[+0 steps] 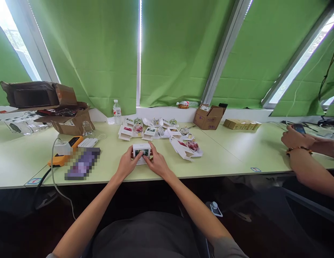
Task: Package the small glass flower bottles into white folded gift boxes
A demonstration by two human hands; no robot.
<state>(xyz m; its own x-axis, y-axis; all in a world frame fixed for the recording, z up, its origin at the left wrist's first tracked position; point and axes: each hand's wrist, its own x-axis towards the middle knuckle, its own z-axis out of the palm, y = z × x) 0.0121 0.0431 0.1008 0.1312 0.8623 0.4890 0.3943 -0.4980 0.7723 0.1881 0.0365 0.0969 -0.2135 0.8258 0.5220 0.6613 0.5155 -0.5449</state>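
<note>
A small white box [141,147] with a picture on its front is held between both my hands near the table's front edge. My left hand [128,160] grips its left side, and my right hand [157,162] its right side, with both thumbs against the front. Beyond the box lie several opened white boxes with clear round ornaments, among them a red-filled ornament [192,145] on its unfolded box [184,149]. Another ornament with reddish filling [138,128] sits farther left. What is inside the held box is hidden.
On the left are a phone [83,164], an orange-black power strip [75,143], and cardboard boxes [67,120]. A water bottle [116,111] stands at the back. Behind right are an open carton [209,116] and small yellowish boxes [238,124]. Another person's hands [297,138] hold a phone at right.
</note>
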